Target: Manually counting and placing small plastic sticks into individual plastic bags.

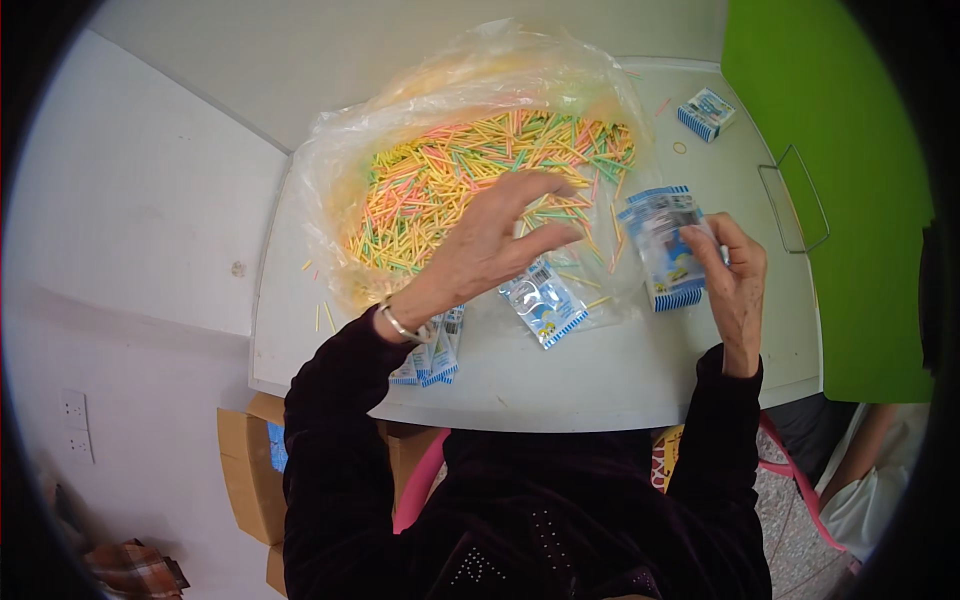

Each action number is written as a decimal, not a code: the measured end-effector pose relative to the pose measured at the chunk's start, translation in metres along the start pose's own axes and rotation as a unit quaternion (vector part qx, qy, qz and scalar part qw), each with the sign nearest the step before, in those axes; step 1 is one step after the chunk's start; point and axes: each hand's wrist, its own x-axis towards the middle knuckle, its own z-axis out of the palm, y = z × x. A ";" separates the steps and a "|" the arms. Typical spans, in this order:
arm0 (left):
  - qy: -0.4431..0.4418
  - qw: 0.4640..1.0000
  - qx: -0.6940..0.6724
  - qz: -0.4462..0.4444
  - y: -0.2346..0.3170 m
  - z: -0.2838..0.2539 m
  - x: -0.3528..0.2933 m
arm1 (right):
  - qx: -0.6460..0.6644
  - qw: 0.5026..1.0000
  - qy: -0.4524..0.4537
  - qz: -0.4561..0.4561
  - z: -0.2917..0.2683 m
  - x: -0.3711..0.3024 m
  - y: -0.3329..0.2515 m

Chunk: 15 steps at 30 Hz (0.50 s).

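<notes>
Over the near side of a large clear plastic bag (330, 190), my left hand (490, 235) reaches with thumb and fingers apart, nothing visible between them. The bag lies spread wide, full of thin yellow, pink and green sticks (440, 190). On the right, my right hand (735, 270) grips a stack of small blue-and-white packets (660, 250), thumb on top. Between the hands a single packet (545, 305) lies flat on the white table (600, 385). Several more packets (440, 350) lie fanned out, partly hidden under my left wrist.
A banded-looking bundle of packets (706, 113) and a rubber band (680, 148) are at the back right. A wire frame (795, 200) stands by the green panel (850, 180). Below are a cardboard box (245, 470) and another person's arm (858, 455) at the right.
</notes>
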 end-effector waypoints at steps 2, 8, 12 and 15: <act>0.007 0.994 -0.108 0.008 0.009 0.005 0.012 | 0.013 0.999 -0.052 0.007 0.011 0.003 -0.015; -0.099 0.983 -0.128 -0.088 0.001 0.009 0.002 | 0.034 0.984 -0.165 0.054 0.044 0.010 0.006; -0.209 0.965 -0.029 -0.154 -0.025 0.011 -0.025 | 0.010 0.991 -0.117 -0.067 0.049 0.010 0.025; -0.048 0.998 0.032 0.001 -0.041 0.013 -0.032 | 0.025 0.983 -0.180 -0.038 0.056 0.004 0.022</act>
